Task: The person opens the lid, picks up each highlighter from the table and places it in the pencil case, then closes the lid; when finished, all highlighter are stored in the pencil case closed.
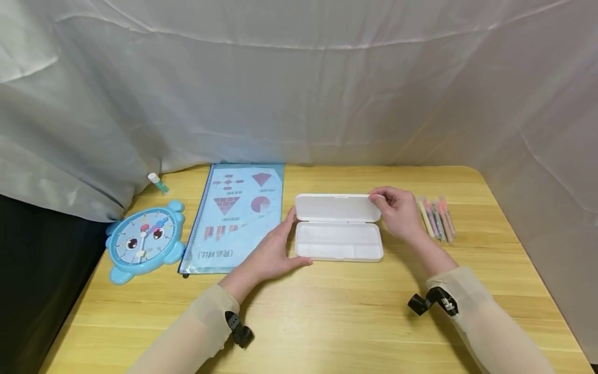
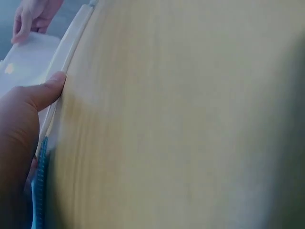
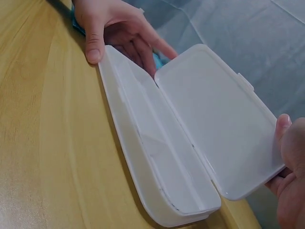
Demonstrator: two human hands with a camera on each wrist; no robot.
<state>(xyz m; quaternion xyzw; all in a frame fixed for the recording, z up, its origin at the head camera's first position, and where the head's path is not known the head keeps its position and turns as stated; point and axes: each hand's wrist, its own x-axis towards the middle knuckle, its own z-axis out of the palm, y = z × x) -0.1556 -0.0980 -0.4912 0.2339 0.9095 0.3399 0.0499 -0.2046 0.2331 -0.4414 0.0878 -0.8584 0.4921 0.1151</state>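
A white plastic pencil case (image 1: pixel 339 241) lies on the table with its lid (image 3: pixel 219 124) raised. Its tray holds nothing and has low dividers inside. My left hand (image 1: pixel 275 249) grips the case's left end, the thumb along the front edge and the fingers round toward the back. In the right wrist view, that left hand (image 3: pixel 119 31) spans the tray's far end. The lid's right corner is pinched between the thumb and fingers of my right hand (image 1: pixel 399 210). That same right hand (image 2: pixel 35 19) shows at the top of the left wrist view.
Several pastel markers (image 1: pixel 437 221) lie right of the case. On the left are a blue zip document pouch (image 1: pixel 243 218), a blue toy clock (image 1: pixel 146 241) and a glue stick (image 1: pixel 158 183). A grey curtain (image 1: pixel 308 93) hangs behind the wooden table (image 1: pixel 317 317).
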